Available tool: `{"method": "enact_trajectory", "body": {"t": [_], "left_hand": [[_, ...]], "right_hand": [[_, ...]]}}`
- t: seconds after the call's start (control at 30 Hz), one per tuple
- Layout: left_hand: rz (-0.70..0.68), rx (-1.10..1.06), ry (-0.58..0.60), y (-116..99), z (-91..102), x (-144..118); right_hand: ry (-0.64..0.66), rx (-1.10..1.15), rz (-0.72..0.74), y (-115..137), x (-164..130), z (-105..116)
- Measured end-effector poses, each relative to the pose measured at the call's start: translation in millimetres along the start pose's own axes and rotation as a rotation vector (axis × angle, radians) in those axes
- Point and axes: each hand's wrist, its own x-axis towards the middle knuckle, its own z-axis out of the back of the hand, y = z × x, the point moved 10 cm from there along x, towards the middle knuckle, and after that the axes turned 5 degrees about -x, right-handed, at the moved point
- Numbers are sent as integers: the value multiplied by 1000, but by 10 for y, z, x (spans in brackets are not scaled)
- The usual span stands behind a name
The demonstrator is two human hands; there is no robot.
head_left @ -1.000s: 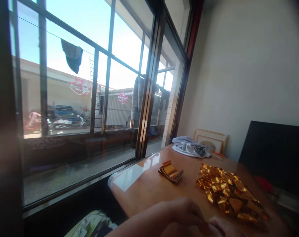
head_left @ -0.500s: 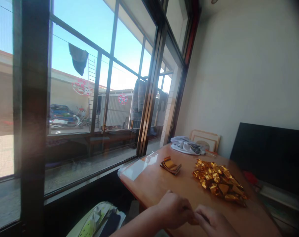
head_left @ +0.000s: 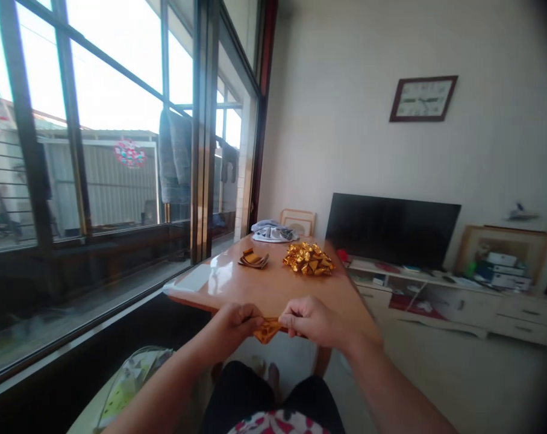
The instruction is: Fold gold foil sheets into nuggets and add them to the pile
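Between my two hands, just over the near edge of the wooden table point(head_left: 237, 292), is a folded piece of gold foil paper point(head_left: 267, 331). My left hand point(head_left: 241, 322) pinches its left end between thumb and fingers. The right end is gripped by my right hand point(head_left: 303, 316), its fingers curled. Farther back on the table lies a loose pile of folded gold foil pieces point(head_left: 308, 259). Left of that pile rests a small curled stack of gold-and-brown paper sheets point(head_left: 253, 259).
Folded grey-white cloth point(head_left: 273, 231) lies at the table's far end, before leaning wooden frames point(head_left: 300, 220). A wide window point(head_left: 120, 181) runs along the left. Beyond, a black television point(head_left: 391, 229) stands on a white cabinet point(head_left: 463, 304). A clear bag point(head_left: 133, 377) sits lower left.
The view has swung right and down, bringing the clock, cabinet and my lap into sight. My hands have spread slightly apart, and the gold foil paper between them now shows.
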Motion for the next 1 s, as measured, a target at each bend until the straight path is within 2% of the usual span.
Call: {"method": "enact_trajectory", "body": {"t": [0.13,0.23,0.33,0.4,0.47,0.53,0.67,0.87,1.0], "left_hand": [[-6,-9,27,-8,43,-37],[4,-37,-24,36,150,-65],[46,-84,-104,120,269,-116],[70,-116,-116,156,280,-135],[69,-131,-110,151,250,-131],[59,-128,-120,129,225,-117],[79,-181,-123,148,170,-120],[65,-503,-212,211,217,-210],[61,-572,-252,269,205,-232]], "right_hand": [[-9,21,1,-15,21,-8],[-15,88,-21,-116,36,32],[-111,123,-6,-146,23,170],[-173,116,20,-89,25,218],[-170,96,50,7,61,151],[-109,117,62,72,122,-11],[-109,109,56,39,193,-188],[-115,267,54,-103,155,-208],[-94,296,43,-147,158,-229]]}}
